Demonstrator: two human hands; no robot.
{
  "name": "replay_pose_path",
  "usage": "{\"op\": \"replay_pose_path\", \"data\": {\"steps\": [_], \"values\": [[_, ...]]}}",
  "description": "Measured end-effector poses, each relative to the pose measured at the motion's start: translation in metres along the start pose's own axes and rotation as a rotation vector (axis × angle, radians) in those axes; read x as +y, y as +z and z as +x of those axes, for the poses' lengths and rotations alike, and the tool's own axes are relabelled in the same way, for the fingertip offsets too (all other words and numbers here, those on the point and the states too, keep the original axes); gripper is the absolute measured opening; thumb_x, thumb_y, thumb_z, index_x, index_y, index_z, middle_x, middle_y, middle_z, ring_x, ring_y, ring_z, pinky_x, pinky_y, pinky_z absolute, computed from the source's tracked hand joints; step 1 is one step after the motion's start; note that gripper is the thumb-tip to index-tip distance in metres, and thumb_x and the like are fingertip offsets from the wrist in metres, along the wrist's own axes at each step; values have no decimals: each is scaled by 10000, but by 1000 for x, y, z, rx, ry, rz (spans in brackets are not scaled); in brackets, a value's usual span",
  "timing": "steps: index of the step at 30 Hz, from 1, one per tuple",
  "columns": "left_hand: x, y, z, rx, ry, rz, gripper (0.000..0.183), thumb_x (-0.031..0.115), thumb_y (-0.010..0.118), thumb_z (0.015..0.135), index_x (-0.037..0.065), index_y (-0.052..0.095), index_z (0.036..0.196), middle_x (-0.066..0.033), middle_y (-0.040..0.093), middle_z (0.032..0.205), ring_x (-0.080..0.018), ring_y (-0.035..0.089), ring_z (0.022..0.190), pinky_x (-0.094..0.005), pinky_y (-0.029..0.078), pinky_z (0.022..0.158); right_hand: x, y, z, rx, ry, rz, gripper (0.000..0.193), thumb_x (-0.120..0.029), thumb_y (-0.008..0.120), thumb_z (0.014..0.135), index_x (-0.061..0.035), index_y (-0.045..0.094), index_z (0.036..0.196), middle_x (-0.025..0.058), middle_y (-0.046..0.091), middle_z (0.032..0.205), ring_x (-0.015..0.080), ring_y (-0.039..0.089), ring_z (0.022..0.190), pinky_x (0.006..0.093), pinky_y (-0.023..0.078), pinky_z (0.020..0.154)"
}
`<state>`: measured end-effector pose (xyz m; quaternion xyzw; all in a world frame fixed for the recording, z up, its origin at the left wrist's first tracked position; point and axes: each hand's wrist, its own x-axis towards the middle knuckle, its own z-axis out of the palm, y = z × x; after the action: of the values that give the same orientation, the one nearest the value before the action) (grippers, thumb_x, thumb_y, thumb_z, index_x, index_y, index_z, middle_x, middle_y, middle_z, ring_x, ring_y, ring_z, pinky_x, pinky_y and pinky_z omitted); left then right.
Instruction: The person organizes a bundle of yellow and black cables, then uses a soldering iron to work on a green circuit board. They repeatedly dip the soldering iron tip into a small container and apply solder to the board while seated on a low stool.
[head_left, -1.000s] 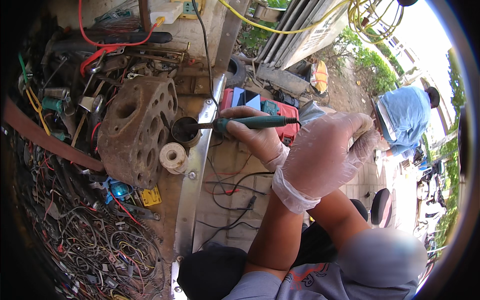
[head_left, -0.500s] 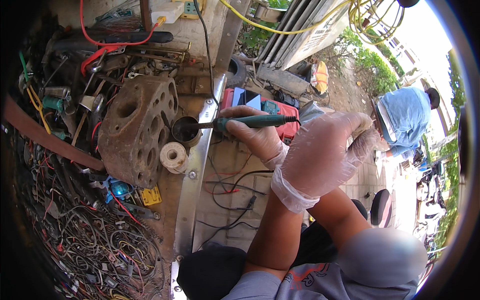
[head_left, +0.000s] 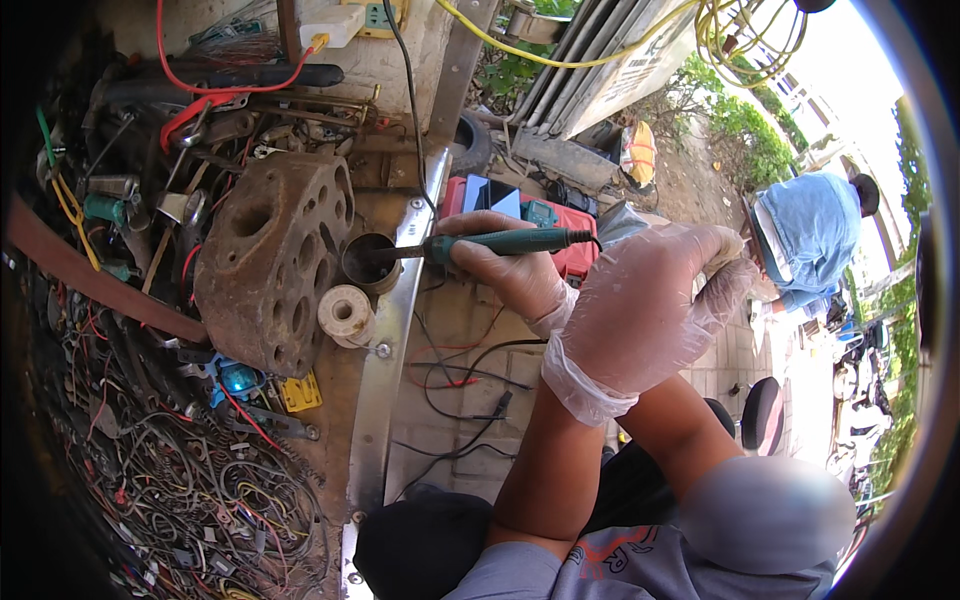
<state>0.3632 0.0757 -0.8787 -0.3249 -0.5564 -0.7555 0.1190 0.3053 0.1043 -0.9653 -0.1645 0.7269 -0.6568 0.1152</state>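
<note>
My right hand (head_left: 500,275), in a clear thin glove, is closed around the green handle of a soldering iron (head_left: 510,241). The iron lies nearly level, and its metal end reaches into a small round tin (head_left: 360,275) with dark stuff inside. My left hand (head_left: 655,310), also gloved, is to the right of it, its forearm crossing over my right one. Its fingers curl together on the far side, and whatever they hold is hidden behind the hand. Next to the tin stands a pale spool (head_left: 345,313), probably of solder wire.
A rusty metal block with holes (head_left: 270,260) stands beside the tin. Tangled wires (head_left: 220,500) and tools fill the left side. A metal edge strip (head_left: 385,400) borders the bench. A red case (head_left: 575,230) and black cables lie beyond it. Another person in blue (head_left: 810,235) bends at the right.
</note>
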Motion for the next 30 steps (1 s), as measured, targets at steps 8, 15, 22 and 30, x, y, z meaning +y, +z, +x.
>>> {"op": "replay_pose_path", "data": {"steps": [8,15,22,30], "values": [[1,-1,1,14,28,-3,257,188,706,948,-47,670,1046,-157,696,908,-227,658,801,-317,521,771,-7,-1,-4,-25,11,14,299,-87,668,874,24,686,1151,64,700,957,113,645,826,267,540,767],[3,0,0,8,9,-20,241,174,703,947,-45,673,1043,-152,694,900,-223,656,796,-318,521,770,-9,1,-8,-19,-9,-37,288,-86,666,876,7,690,1148,60,698,949,109,639,817,260,533,749],[2,2,0,20,30,-22,223,148,707,939,-45,672,1044,-153,694,902,-229,655,794,-316,520,764,-6,0,-10,2,51,21,273,-102,654,898,0,675,1151,52,688,915,102,627,758,254,528,691],[1,1,1,12,38,-20,224,150,701,944,-46,667,1047,-157,692,908,-238,654,792,-319,520,761,0,-2,-6,36,58,16,260,-103,649,908,1,663,1146,57,687,915,107,633,751,252,536,694]]}}
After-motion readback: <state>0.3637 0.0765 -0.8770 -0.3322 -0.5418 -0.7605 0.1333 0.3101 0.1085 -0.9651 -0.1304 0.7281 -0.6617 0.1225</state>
